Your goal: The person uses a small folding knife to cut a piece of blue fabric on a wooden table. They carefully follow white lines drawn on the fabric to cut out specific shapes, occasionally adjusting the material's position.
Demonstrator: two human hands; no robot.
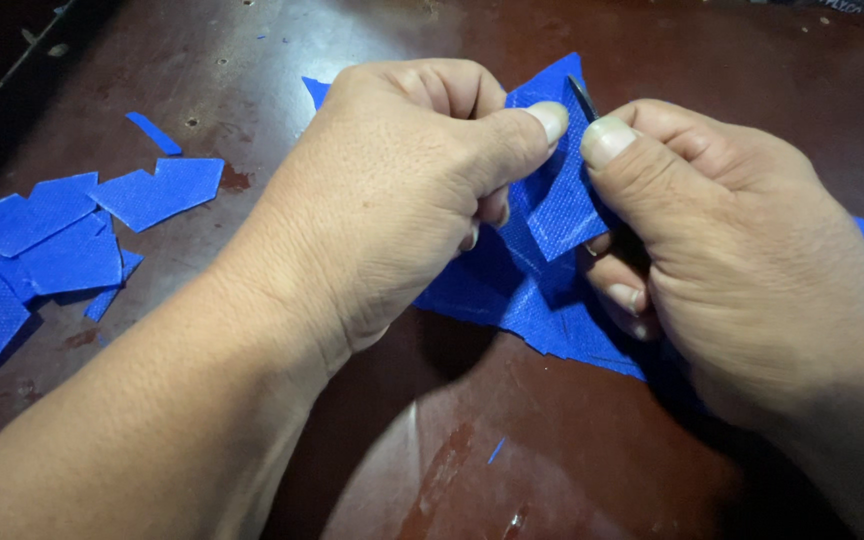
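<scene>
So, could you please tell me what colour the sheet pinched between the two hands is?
The sheet is bright blue with a fine woven texture, seen in the head view.

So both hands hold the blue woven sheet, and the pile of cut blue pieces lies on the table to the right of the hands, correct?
Not quite. The head view shows the pile of cut blue pieces to the left of the hands. The left hand and right hand do hold the blue woven sheet.

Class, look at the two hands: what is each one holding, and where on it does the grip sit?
Both pinch the blue woven fabric piece at its raised top fold: left hand by thumb, right hand also pressing a thin dark blade against it.
</scene>
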